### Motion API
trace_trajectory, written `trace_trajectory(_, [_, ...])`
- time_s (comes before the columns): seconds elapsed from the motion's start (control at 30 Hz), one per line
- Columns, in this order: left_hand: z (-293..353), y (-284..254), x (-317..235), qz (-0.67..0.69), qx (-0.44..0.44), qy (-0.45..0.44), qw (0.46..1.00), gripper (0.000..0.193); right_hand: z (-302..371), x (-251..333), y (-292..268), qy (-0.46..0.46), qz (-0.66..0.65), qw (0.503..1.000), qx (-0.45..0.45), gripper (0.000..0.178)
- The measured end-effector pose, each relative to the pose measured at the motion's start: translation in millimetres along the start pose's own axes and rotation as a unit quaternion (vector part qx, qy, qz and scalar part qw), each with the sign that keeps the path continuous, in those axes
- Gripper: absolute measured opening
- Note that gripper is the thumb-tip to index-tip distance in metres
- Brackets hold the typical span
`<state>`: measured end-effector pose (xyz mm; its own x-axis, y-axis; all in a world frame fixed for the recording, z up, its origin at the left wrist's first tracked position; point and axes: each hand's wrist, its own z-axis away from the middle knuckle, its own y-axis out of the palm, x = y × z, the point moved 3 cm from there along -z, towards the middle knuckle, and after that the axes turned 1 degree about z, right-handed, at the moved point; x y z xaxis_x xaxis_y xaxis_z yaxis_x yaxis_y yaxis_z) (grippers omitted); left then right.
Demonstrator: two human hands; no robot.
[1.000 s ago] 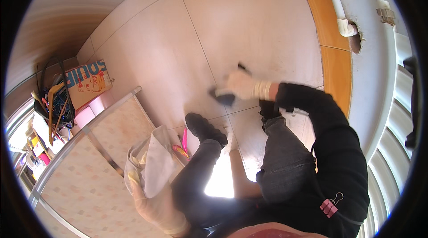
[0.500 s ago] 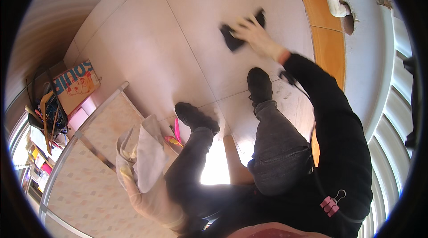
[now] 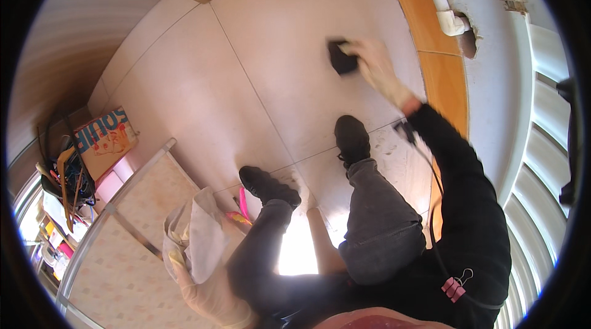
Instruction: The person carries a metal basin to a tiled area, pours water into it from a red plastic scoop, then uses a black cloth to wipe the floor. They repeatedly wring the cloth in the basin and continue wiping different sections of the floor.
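Though blurred — dark cloth (image 3: 342,58) under right hand (image 3: 372,65)

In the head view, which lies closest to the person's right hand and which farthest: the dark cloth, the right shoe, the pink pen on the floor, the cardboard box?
Measured from the right hand:
1. Dark cloth, in the hand's own grip, on the floor tiles.
2. Right shoe, just below the hand.
3. Pink pen, lower left, beside the left shoe.
4. Cardboard box, far left by the wall.
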<state>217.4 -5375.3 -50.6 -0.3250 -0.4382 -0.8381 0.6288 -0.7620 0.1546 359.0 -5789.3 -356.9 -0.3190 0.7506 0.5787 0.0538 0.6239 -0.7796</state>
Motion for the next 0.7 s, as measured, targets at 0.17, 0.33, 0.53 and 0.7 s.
trace_trajectory(0.17, [-1.8, 7.7, 3.7, -0.007, 0.035, -0.007, 0.999, 0.047, -185.6, -41.9, 71.7, -0.054, 0.130, 0.990, 0.028, 0.031])
trace_trajectory(0.33, [0.0, 8.7, 5.6, -0.205, 0.007, 0.052, 0.977, 0.047, -130.9, -67.4, 90.0, -0.014, 0.133, 0.991, 0.029, 0.022])
trace_trajectory(0.53, [8.7, 7.7, 5.3, -0.333, -0.009, 0.114, 0.936, 0.045, 128.6, -20.5, 22.4, 0.027, 0.101, 0.990, 0.094, 0.019])
trace_trajectory(0.7, [3.8, 10.4, 6.9, -0.045, 0.009, 0.017, 0.999, 0.046, 225.1, 7.1, -10.4, 0.165, 0.088, 0.961, 0.202, 0.012])
